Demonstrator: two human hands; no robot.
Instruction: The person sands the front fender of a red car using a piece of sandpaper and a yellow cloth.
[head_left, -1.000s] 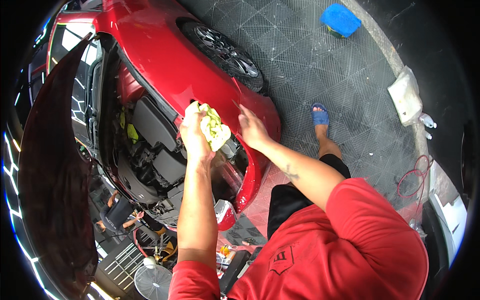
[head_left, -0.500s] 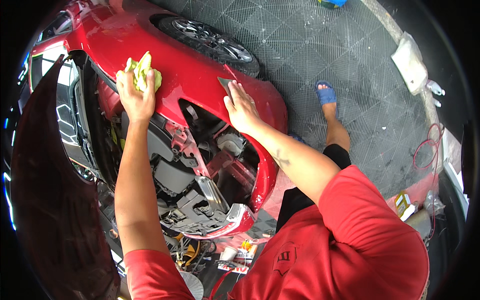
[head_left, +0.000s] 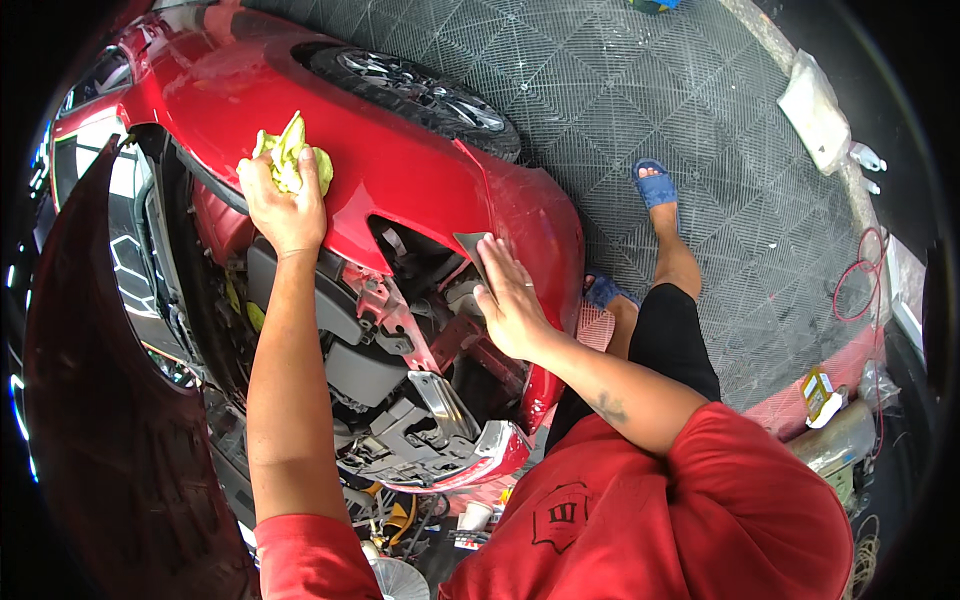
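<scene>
A crumpled yellow-green cloth (head_left: 287, 155) is bunched in my left hand (head_left: 286, 210), fingers closed around it, resting on the red fender (head_left: 375, 170) near its inner edge. My right hand (head_left: 515, 305) lies with fingers together over a dark grey sheet of sandpaper (head_left: 471, 246). That sheet is pressed to the red bumper (head_left: 545, 225) beside the headlight opening (head_left: 405, 245); one corner sticks out past my fingers, and the palm hides the rest.
The bonnet (head_left: 110, 400) stands raised at left over the exposed engine bay (head_left: 375, 370). A front wheel (head_left: 420, 95) sits beyond the fender. Across the grey tiled floor (head_left: 760, 260) are a white bag (head_left: 817, 110), a red hose (head_left: 858, 290) and a yellow container (head_left: 815, 390).
My right hand has slid with the sandpaper toward me along the bumper, down past the headlight opening's outer edge. The left hand stays on the fender with the cloth.
</scene>
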